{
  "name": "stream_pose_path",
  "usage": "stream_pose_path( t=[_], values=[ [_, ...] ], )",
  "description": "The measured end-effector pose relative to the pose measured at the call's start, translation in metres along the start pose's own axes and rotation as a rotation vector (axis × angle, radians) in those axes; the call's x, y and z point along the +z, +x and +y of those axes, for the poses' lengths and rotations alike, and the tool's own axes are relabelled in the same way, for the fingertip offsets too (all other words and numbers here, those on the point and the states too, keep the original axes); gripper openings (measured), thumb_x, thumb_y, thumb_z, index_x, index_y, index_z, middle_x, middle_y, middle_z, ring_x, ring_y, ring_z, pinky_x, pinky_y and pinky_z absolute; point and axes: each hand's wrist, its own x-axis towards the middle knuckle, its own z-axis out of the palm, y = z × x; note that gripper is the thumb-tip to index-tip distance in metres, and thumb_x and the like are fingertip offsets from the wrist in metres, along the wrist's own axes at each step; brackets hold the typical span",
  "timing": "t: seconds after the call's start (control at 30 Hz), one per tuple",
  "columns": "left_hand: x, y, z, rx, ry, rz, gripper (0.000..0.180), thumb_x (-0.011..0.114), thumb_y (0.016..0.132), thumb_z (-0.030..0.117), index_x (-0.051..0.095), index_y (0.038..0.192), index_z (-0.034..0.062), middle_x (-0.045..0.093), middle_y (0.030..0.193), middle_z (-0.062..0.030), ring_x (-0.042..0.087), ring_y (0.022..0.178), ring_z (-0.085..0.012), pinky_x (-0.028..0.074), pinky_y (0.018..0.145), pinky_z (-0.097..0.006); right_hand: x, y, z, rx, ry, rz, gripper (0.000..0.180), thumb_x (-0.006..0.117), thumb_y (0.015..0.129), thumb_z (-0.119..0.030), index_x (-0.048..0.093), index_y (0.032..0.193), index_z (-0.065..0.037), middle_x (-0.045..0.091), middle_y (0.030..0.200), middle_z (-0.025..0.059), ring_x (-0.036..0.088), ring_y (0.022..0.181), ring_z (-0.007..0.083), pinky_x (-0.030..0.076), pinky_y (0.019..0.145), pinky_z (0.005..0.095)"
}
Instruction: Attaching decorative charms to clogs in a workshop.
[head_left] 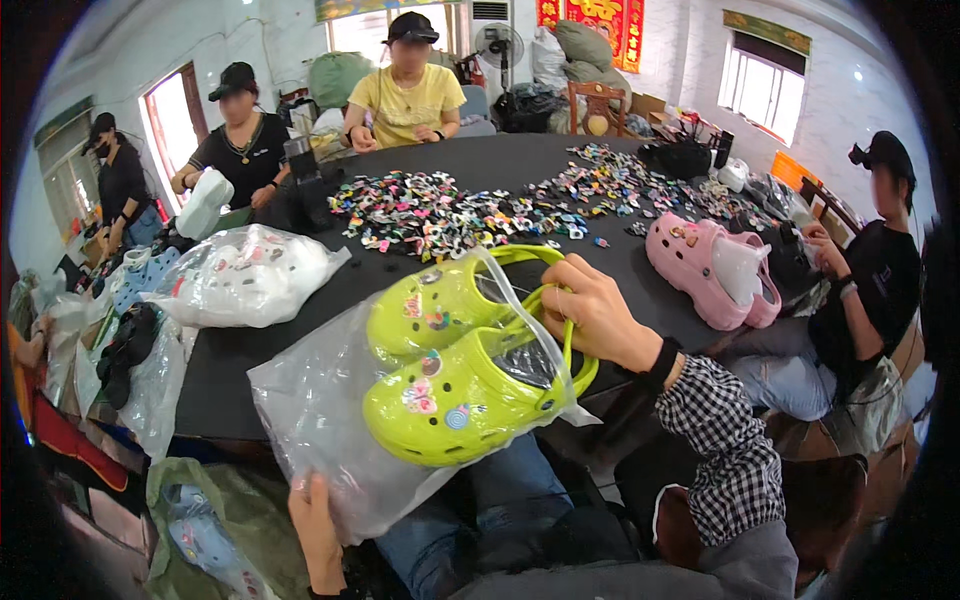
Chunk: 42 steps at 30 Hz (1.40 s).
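Observation:
A pair of lime-green clogs [445,415] with colourful charms on their toes lies in a clear plastic bag [305,415] in front of me. Their heel straps stick out past the bag's mouth. My right hand [600,315] is closed around these straps. At the bag's closed end, my left hand [316,530] grips its lower edge between thumb and fingers; part of that grip is hidden behind the film. The bag is tilted above my lap, at the near edge of the black table [660,350].
Piles of small colourful shoe charms [440,210] cover the middle of the table. Bagged white clogs [255,275] lie left, pink clogs [705,265] right. A green sack [170,485] holding blue clogs [205,525] stands lower left. Several people sit or stand around the table.

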Motion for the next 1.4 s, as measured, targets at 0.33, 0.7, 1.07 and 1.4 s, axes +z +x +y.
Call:
stream_pose_path(
  t=[0.33,0.7,1.07,1.4],
  values=[
    [-0.108,0.049,-0.011,0.08,-0.257,0.421,0.046,0.056,0.098,0.033,0.053,0.128,-0.0018,0.058,0.122,-0.0111,0.058,0.106,-0.02,0.048,0.09,-0.033,-0.022,-0.016,0.026,0.056,0.044,0.019,0.014,0.068,0.064,-0.004,0.058,0.073,-0.002,0.058,0.09,0.0085,0.058,0.084,0.0278,0.05,0.069,0.0364],
    [-0.176,-0.009,-0.048,0.345,0.508,0.573,0.062,0.054,0.083,0.004,0.035,0.14,-0.0078,0.036,0.146,-0.0242,0.035,0.137,-0.0346,0.025,0.115,-0.044,-0.028,-0.036,0.019,0.303,0.114,0.133,0.021,0.064,0.061,0.002,0.045,0.068,0.0,0.054,0.089,0.0124,0.053,0.081,0.0296,0.043,0.069,0.0357],
    [-0.142,0.01,0.097,0.797,-0.629,0.305,0.05,0.046,0.099,0.027,0.037,0.139,-0.0001,0.038,0.146,-0.0198,0.037,0.135,-0.0323,0.028,0.114,-0.046,-0.007,0.003,-0.022,0.333,0.417,0.183,0.023,0.057,0.067,0.006,0.035,0.069,-0.003,0.044,0.083,0.0086,0.041,0.069,0.0186,0.033,0.06,0.0274],
    [-0.142,0.09,0.2,1.109,0.188,0.63,0.06,0.043,0.096,0.025,0.026,0.147,-0.0026,0.031,0.15,-0.0169,0.03,0.139,-0.0289,0.014,0.117,-0.04,0.037,0.019,-0.04,0.352,0.269,0.069,0.023,0.058,0.059,0.007,0.038,0.067,-0.002,0.045,0.086,0.014,0.046,0.074,0.0285,0.037,0.061,0.0336]
  ],
)
